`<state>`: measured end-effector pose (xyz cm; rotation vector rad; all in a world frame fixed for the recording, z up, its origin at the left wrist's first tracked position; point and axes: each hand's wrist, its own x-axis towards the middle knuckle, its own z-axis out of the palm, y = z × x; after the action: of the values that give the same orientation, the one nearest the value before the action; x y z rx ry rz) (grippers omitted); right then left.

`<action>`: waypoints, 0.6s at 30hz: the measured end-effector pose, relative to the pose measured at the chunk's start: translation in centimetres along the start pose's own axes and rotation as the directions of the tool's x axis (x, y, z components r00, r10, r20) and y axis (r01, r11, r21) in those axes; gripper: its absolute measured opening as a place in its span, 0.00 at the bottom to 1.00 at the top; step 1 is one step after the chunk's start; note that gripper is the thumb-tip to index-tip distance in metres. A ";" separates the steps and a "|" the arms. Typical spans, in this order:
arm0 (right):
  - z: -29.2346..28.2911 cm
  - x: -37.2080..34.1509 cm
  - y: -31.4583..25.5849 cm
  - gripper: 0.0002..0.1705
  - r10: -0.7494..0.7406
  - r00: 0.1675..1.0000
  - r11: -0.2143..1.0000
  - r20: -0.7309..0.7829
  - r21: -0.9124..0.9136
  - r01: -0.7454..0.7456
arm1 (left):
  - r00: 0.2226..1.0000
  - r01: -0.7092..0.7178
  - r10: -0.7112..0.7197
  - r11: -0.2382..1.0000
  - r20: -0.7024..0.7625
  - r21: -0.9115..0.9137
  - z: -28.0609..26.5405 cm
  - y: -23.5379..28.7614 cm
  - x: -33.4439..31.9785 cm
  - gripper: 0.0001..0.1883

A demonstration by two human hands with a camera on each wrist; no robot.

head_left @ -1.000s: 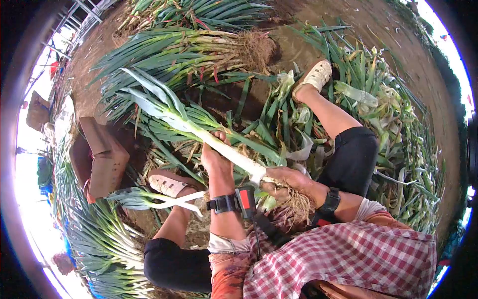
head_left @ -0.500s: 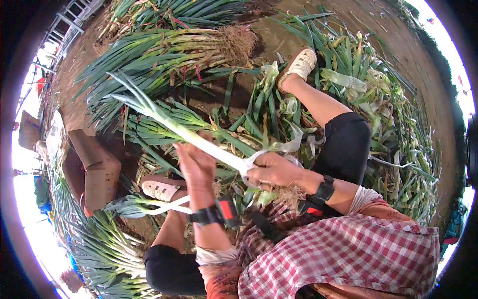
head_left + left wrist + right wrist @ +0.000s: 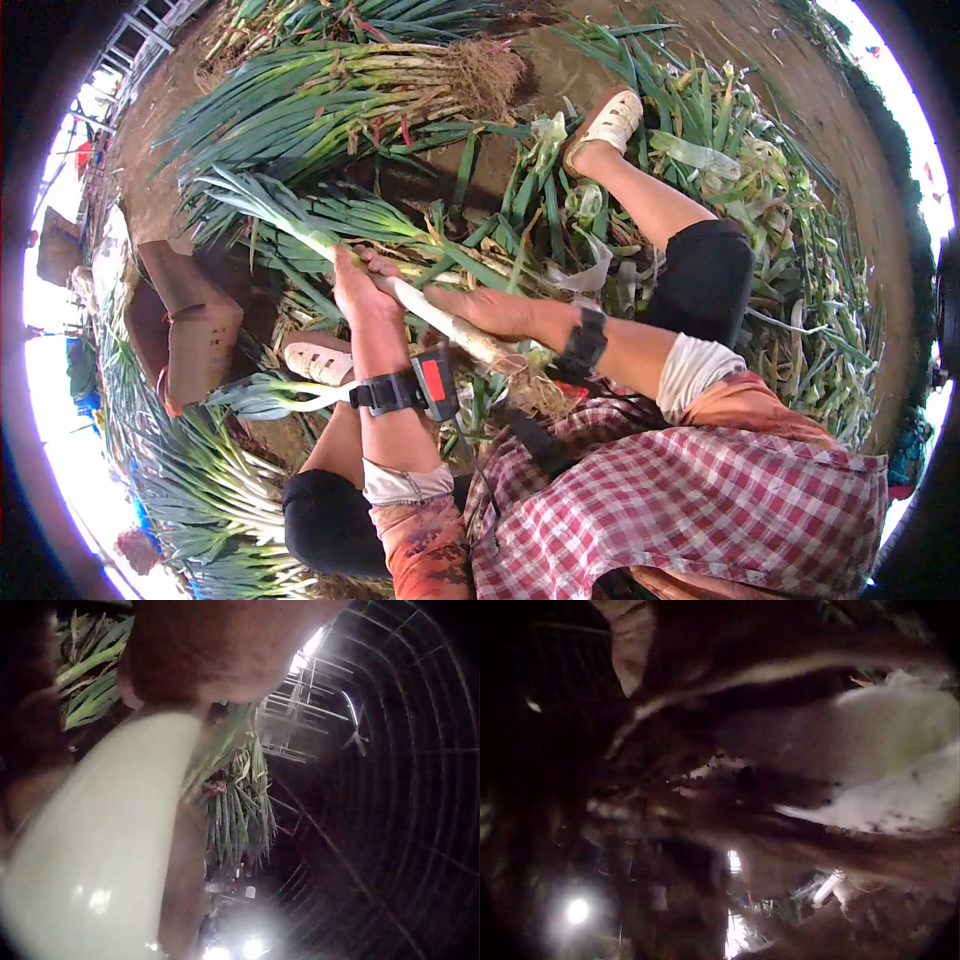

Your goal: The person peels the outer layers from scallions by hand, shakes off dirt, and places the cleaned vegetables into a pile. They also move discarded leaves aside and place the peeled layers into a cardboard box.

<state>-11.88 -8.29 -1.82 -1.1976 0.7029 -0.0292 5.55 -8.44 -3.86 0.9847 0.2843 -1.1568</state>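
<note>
A long leek (image 3: 455, 330) slants across the lap in the head view, its green leaves toward the upper left and its stringy roots toward the lower right. My left hand (image 3: 362, 285) grips it where the white shank turns green. Closer to the root end, my right hand (image 3: 490, 308) holds the shank, with its fingers hidden underneath. The smooth white shank (image 3: 105, 840) fills much of the left wrist view beside the hand. In the dark, blurred right wrist view, pale shank (image 3: 889, 750) shows at the right.
A root-ended leek bundle (image 3: 400, 85) lies ahead. Stripped leaves (image 3: 780, 220) pile up at the right, around one shoe (image 3: 612, 120). An open cardboard box (image 3: 205, 340) stands at the left. Cleaned leeks (image 3: 225, 490) lie at the lower left, and another leek (image 3: 300, 395) near the left forearm.
My left hand, loosely opened half a second ago, now grips the leek farther toward its leaves. My right hand has slid from the root end up the shank, leaving the roots exposed.
</note>
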 end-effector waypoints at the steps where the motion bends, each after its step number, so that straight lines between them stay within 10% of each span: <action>1: 0.2 -0.9 0.6 0.29 -0.207 0.977 0.968 -0.052 -0.158 0.197 | 1.000 0.007 -0.007 1.000 -0.019 0.014 0.2 0.9 0.0 0.17; 2: 0.2 -2.0 1.1 0.28 -0.414 0.908 0.871 -0.069 -0.320 0.373 | 1.000 -0.024 0.023 0.999 0.005 0.043 0.0 1.6 0.1 0.17; 8: -0.8 -10.6 1.1 0.21 -0.315 0.922 0.870 -0.227 -0.458 0.184 | 0.949 -0.285 0.294 0.955 -0.114 0.086 3.0 4.4 0.2 0.16; 10: -0.8 -13.7 0.1 0.20 0.033 0.962 0.949 -0.271 -0.294 -0.116 | 0.871 -0.447 0.476 0.870 -0.118 0.209 4.2 6.4 0.0 0.15; 14: -3.3 -15.9 7.5 0.19 0.270 0.866 0.939 -0.422 -0.086 -0.334 | 0.768 -0.622 0.641 0.752 -0.018 0.220 5.0 14.7 -1.1 0.15; 16: -4.2 -13.8 6.1 0.19 -0.046 0.902 0.622 -0.428 -0.719 -0.310 | 0.718 -0.689 0.692 0.689 0.080 0.226 4.1 15.2 -1.5 0.11; 18: -4.4 -10.8 3.6 0.30 -0.468 0.765 0.381 -0.442 -0.882 -0.277 | 0.671 -0.725 0.735 0.623 0.099 0.293 4.7 14.0 -3.5 0.11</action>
<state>-23.82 -6.50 -0.45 -2.4447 1.3580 -0.1856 14.85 -9.03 8.10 1.2345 -0.2911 -0.4179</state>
